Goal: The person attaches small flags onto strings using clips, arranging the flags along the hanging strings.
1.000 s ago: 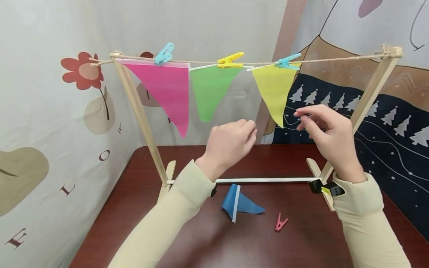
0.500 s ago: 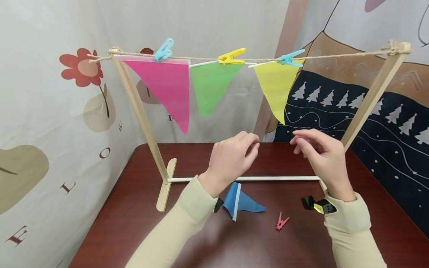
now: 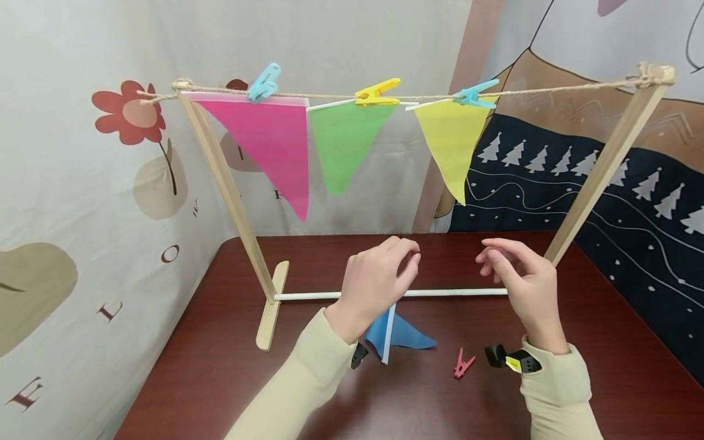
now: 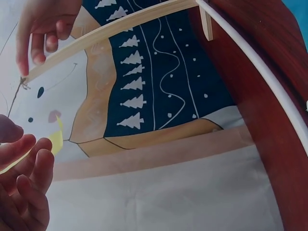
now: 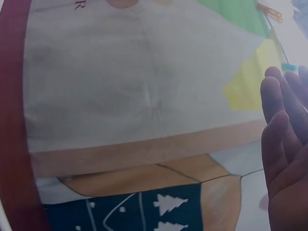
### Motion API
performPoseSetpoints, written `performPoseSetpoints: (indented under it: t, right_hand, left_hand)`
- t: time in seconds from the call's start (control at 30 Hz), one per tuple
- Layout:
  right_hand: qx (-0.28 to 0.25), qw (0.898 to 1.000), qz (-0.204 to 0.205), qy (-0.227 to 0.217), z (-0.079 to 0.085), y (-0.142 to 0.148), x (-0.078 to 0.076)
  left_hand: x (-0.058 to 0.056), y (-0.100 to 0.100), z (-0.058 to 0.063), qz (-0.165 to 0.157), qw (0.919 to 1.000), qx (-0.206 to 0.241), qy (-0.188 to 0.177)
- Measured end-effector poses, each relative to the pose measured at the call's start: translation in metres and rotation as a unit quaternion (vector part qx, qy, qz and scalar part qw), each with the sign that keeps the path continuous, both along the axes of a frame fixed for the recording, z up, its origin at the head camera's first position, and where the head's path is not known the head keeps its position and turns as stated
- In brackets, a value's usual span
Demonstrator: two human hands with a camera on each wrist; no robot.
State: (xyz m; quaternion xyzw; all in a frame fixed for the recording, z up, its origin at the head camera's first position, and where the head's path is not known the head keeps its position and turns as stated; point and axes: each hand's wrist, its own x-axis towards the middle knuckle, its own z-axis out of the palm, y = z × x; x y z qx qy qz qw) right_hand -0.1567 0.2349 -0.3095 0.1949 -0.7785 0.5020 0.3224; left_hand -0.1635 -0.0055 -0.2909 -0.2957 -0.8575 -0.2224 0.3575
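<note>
My left hand (image 3: 374,284) hovers over the table with fingers loosely bent, holding nothing. To its right, my right hand (image 3: 522,287) also hangs relaxed in the air and holds nothing. Below the left hand a blue pennant (image 3: 409,335) with a white top strip lies on the table, partly covered by that hand and wrist. A red clothespin (image 3: 463,365) lies to the pennant's right. Above, a twine line (image 3: 561,89) carries a pink pennant (image 3: 269,146) and a yellow pennant (image 3: 451,140) under blue clothespins, and a green pennant (image 3: 349,143) under a yellow clothespin (image 3: 378,93).
Wooden posts (image 3: 228,189) hold the twine at both ends, the right one partly behind my right hand. A white rod (image 3: 456,293) joins them low down across the dark red table (image 3: 209,366). Printed cloth (image 3: 341,36) hangs behind.
Both hands have sunk away from the hanging pennants toward the table, and the right hand has come slightly left. The pennants and clothespins stay where they were.
</note>
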Motion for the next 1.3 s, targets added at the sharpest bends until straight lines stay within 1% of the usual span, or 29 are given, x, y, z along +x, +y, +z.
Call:
performPoseSetpoints:
  t: [0.2, 0.33, 0.43, 0.6, 0.7, 0.8, 0.87, 0.93, 1.0, 1.1, 1.2, 1.3]
  right_hand:
    - [-0.02, 0.999, -0.011, -0.027, -0.015, 0.005, 0.003]
    - [-0.036, 0.998, -0.021, -0.053, -0.024, 0.008, 0.003]
    - [-0.048, 0.997, -0.019, -0.064, -0.029, 0.007, 0.003]
    - [-0.078, 0.995, -0.012, -0.067, -0.033, 0.008, -0.001]
    - [-0.111, 0.991, -0.008, -0.07, -0.033, 0.01, -0.004]
    - [-0.145, 0.986, -0.009, -0.079, -0.034, 0.014, -0.005]
    - [-0.157, 0.983, -0.014, -0.093, -0.035, 0.018, -0.005]
    - [-0.144, 0.983, -0.025, -0.112, -0.036, 0.021, -0.006]
    - [-0.115, 0.983, -0.032, -0.137, -0.038, 0.023, -0.007]
    - [-0.065, 0.982, -0.028, -0.172, -0.041, 0.027, -0.01]
    - [-0.028, 0.978, -0.014, -0.207, -0.045, 0.033, -0.011]
    - [0.009, 0.97, -0.005, -0.243, -0.05, 0.039, -0.011]
  left_hand:
    - [-0.001, -0.005, -0.01, 0.017, 0.9995, 0.025, -0.007]
    - [-0.003, -0.011, -0.016, 0.026, 0.998, 0.048, -0.03]
    - [-0.003, -0.017, -0.022, 0.032, 0.9965, 0.059, -0.049]
    - [-0.002, -0.023, -0.033, 0.046, 0.9933, 0.079, -0.071]
    - [-0.003, -0.023, -0.042, 0.054, 0.9896, 0.101, -0.088]
    - [-0.004, -0.018, -0.051, 0.051, 0.9851, 0.12, -0.111]
    - [-0.006, -0.015, -0.054, 0.046, 0.9829, 0.13, -0.122]
    - [-0.007, -0.012, -0.056, 0.042, 0.9811, 0.136, -0.131]
    - [-0.007, -0.012, -0.058, 0.044, 0.9794, 0.14, -0.139]
    - [-0.008, -0.013, -0.06, 0.048, 0.9763, 0.144, -0.154]
    - [-0.008, -0.014, -0.065, 0.049, 0.9738, 0.142, -0.171]
    - [-0.009, -0.019, -0.069, 0.059, 0.9714, 0.143, -0.18]
